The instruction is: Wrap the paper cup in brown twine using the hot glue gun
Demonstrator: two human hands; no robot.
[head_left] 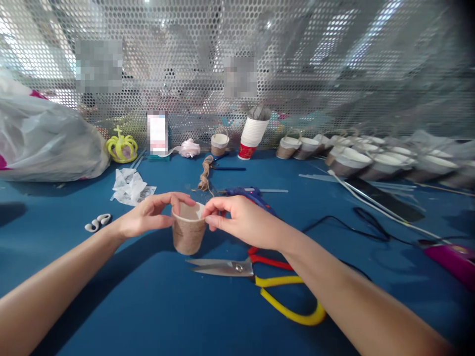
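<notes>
Brown cup [188,237], coarse-looking outside, narrower at base.

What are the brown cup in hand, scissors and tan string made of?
Brown cup: perhaps paper, wrapped in something burlap-like; matte, mottled outside. Scissors: likely steel blades, grey and shiny; handles possibly plastic-coated, smooth, bright. String: maybe jute, dull, rough-looking.
</notes>
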